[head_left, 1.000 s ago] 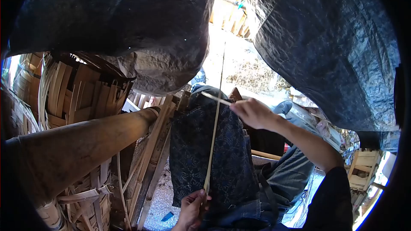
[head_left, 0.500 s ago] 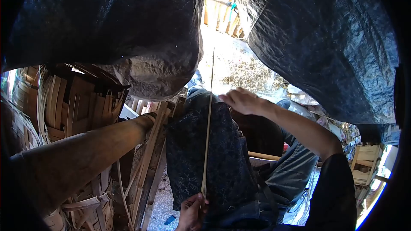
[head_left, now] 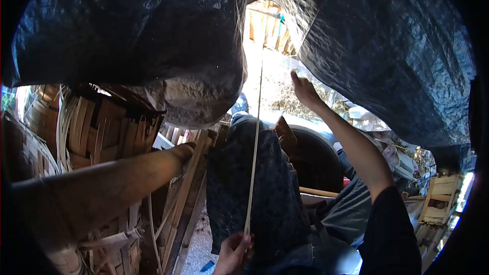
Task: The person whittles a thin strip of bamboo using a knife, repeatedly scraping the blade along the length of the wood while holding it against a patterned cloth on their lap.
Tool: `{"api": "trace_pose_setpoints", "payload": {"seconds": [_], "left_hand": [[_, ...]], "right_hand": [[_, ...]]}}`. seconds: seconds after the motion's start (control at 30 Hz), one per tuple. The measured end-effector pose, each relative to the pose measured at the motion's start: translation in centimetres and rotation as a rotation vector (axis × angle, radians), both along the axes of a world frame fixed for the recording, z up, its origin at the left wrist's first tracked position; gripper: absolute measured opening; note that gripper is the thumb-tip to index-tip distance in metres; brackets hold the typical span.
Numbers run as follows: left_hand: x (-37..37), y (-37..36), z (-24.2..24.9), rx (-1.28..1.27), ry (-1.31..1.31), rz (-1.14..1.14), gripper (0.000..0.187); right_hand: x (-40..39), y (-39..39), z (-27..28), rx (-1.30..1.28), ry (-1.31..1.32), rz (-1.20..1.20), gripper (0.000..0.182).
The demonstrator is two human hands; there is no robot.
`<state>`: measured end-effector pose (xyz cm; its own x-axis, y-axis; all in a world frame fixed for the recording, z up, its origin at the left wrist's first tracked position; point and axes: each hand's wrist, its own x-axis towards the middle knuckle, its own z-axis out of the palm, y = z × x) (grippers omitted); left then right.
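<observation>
My left hand [head_left: 234,253], low in the view, pinches the near end of a long thin bamboo strip [head_left: 254,168]. From there the strip runs upward, away from me, over a dark patterned cloth [head_left: 282,203] on my lap, and its far end fades into the bright gap. My right hand [head_left: 304,91] is raised to the right of the strip, apart from it. Its fingers are curled with the thumb on top; whether anything thin is in them cannot be made out against the glare.
A thick bamboo pole [head_left: 102,186] crosses the left side, beside wooden slats [head_left: 186,209] and stacked split bamboo [head_left: 102,122]. Dark sheeting [head_left: 387,61] hangs overhead on both sides. A dark rounded object [head_left: 316,158] lies beyond my lap; a wooden crate [head_left: 440,196] stands at right.
My right hand has moved up and away from me, farther from the strip. My left hand keeps its pinch on the near end. The whole view has shifted slightly.
</observation>
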<state>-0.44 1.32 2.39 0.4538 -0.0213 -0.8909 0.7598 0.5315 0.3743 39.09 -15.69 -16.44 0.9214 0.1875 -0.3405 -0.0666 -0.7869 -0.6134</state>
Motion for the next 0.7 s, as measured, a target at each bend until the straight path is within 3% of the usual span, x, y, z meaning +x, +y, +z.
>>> {"api": "trace_pose_setpoints", "payload": {"seconds": [0.07,0.23,0.3,0.43,0.53,0.63,0.7], "left_hand": [[0.1,-0.4,-0.7,0.000,-0.007,-0.027,0.025],[1.8,-0.9,-1.1,0.069,-0.044,-0.238,0.042],[1.8,-1.0,-1.1,0.086,-0.087,-0.255,0.052],[0.1,-0.3,-1.9,-0.124,-0.116,-0.146,0.049],[-1.0,-0.1,-2.3,-0.426,-0.016,-0.025,0.043],[-2.9,-0.3,-2.5,-0.515,-0.048,0.046,0.040],[-3.3,-0.8,-2.4,-0.493,-0.050,0.056,0.038]], "right_hand": [[-5.4,-1.5,2.9,0.129,0.005,0.078,0.063],[-17.6,-4.6,9.6,0.336,0.196,-0.023,0.050],[-21.5,-5.5,9.7,0.475,0.070,0.090,0.045],[-26.8,-4.0,13.8,0.469,-0.028,0.319,0.033],[-29.0,-2.9,12.0,0.418,-0.145,0.457,0.035],[-29.6,-2.5,12.5,0.200,-0.063,0.487,0.033],[-29.6,-2.4,12.7,0.185,-0.049,0.511,0.034]]}}
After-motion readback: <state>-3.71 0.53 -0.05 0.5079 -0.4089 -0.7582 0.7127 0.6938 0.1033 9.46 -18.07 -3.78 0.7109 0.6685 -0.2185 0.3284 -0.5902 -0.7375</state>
